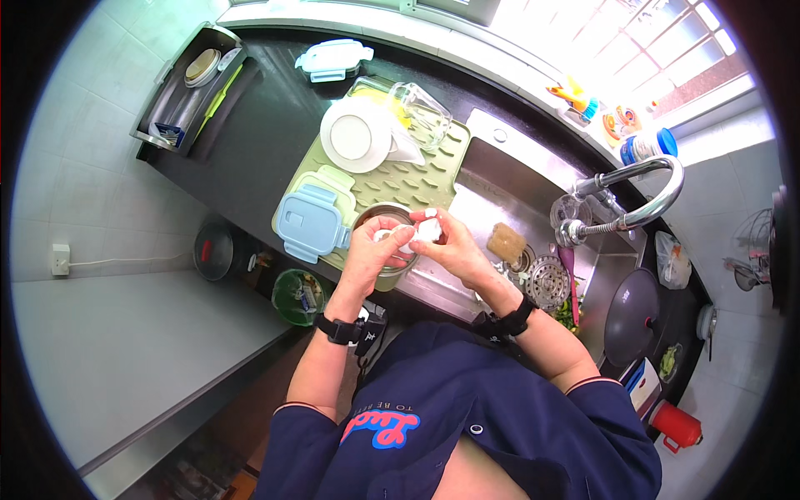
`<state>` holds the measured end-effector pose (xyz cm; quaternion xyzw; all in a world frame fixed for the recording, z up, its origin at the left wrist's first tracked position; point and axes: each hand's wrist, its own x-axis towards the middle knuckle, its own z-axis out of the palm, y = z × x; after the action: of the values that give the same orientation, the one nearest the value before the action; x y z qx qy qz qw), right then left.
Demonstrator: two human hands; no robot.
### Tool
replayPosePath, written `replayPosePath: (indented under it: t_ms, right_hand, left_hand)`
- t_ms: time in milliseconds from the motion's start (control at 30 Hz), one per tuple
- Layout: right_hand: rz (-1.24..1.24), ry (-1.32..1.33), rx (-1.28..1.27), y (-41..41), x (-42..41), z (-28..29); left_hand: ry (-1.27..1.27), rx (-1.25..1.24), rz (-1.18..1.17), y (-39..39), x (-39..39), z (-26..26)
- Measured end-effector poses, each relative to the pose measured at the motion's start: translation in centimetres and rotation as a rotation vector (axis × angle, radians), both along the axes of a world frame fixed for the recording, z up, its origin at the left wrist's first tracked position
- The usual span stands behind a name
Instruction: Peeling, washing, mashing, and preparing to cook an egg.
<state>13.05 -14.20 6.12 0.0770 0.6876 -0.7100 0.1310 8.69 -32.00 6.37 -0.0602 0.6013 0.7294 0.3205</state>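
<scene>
Both hands are together over a round metal bowl [364, 216] at the front of the counter. My left hand [373, 251] pinches a small white piece [405, 235] between thumb and fingers. In my right hand [455, 249] is a larger white lump [429, 230], with another white bit at the fingertips. The white pieces look broken or peeled, but I cannot tell what they are. My fingers hide much of the bowl and its contents. The bowl stands at the edge of a green drying mat [390, 187], beside the sink.
Blue lid [309, 219], white pitcher [354, 134] and glass jug [425, 115] sit on the mat. The steel sink [500, 169] holds a sponge [506, 244] and round strainer [548, 281] under a curved faucet [669, 181]. A green bin [299, 299] stands below the counter.
</scene>
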Motion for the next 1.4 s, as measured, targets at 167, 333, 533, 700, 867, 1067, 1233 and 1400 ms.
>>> replayPosePath:
  t_ms: [167,333,533,700,867,1067,1233,1400]
  right_hand:
    - [-0.001,-0.023,-0.160,0.4,-0.1,-0.4]
    - [0.059,-0.088,-0.313,1.2,-0.7,0.6]
    - [0.099,-0.280,-0.487,2.0,-0.7,0.8]
    - [0.044,-0.254,-0.415,2.3,-1.0,0.5]
    - [0.085,-0.275,-0.481,2.2,-0.9,0.8]
    - [0.092,-0.238,-0.726,2.3,-0.5,-0.3]
    - [-0.009,-0.216,-0.797,4.8,1.5,-0.8]
    - [-0.124,-0.277,-0.662,9.1,5.0,-4.9]
  left_hand:
    - [-0.089,0.082,-0.030,-0.7,-0.3,-0.3]
    - [-0.165,0.128,-0.125,-1.3,-1.1,0.1]
    - [-0.145,0.024,-0.171,-1.4,-1.8,0.9]
    - [0.090,-0.207,-0.192,-1.6,-2.5,1.0]
    - [0.270,-0.173,-0.180,-1.3,-2.0,1.6]
    - [0.292,-0.211,-0.258,-1.4,-1.7,0.4]
    - [0.233,-0.189,-0.152,-2.0,-1.8,-0.2]
    - [-0.100,0.269,-0.064,-3.0,-2.5,1.3]
